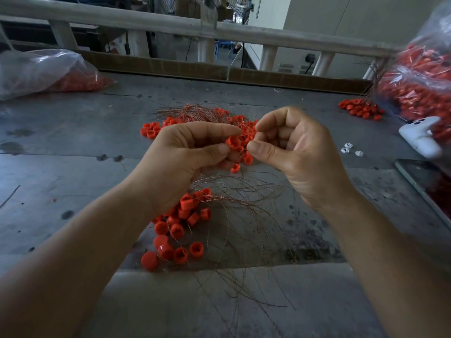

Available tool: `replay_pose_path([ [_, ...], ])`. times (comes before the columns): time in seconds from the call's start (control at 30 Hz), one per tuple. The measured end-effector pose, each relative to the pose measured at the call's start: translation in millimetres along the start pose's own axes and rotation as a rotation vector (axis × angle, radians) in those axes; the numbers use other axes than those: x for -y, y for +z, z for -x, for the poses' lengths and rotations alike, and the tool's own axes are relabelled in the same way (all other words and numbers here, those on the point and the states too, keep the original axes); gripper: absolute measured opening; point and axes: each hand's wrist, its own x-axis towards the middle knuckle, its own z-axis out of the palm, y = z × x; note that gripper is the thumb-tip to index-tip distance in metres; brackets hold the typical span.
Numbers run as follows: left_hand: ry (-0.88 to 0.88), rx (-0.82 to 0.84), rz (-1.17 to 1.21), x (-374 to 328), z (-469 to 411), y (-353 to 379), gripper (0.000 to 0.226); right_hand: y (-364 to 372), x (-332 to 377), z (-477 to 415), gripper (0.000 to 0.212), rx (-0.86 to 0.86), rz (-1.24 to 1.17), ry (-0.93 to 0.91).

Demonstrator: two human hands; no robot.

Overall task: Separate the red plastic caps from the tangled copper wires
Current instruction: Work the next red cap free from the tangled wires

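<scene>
White device (pixel 419 137), dark phone (pixel 427 184), small white bits (pixel 347 146) on grey table (pixel 73 132)

The left hand (pixel 185 152) grips a cluster of red caps (pixel 234 142) above the middle of the tabletop (pixel 73 132). The right hand (pixel 290 147) pinches copper wires (pixel 244 203) at that cluster. Further loose caps (pixel 180 228) lie tangled in wire loops toward the near edge. Two clear bags (pixel 44 69) of red parts sit at the far left and far right corners.

Grey worktable (pixel 73 132), wooden railing (pixel 244 32), pale wall (pixel 341 18)
</scene>
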Motion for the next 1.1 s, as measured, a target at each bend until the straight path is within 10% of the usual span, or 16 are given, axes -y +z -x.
replay_pose_path([
  [0.43,-0.004,-0.002,-0.016,0.1,-0.5,0.3,0.026,0.8,-6.8,-1.7,0.028,0.049,0.354,-0.053],
  [1.1,-0.002,0.005,0.018,-1.4,0.2,0.7,0.027,2.9,-1.1,1.1,0.025,0.008,0.277,-0.103],
])
